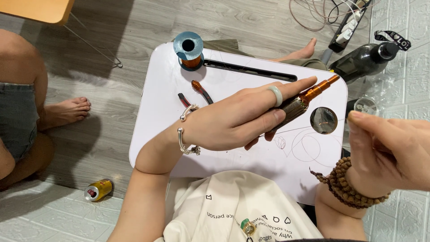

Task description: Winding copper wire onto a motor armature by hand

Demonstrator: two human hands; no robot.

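A slim orange-tipped metal pen-shaped tool (301, 102) is clasped by the left hand (237, 121) fingers, pointing up-right past the fingertips; the right hand (389, 150) fingers are pinched shut, nothing discernible between them.

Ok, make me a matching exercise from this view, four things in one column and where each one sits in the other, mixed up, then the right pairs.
Things:
1. wire spool
2. drink can
3. orange-tipped tool
4. pliers

Places:
A. lying on the floor beside the lap desk
B. held in the left hand
C. standing at the far corner of the lap desk
D. lying flat on the lap desk, just beyond the left wrist

Pairs: 1-C, 2-A, 3-B, 4-D
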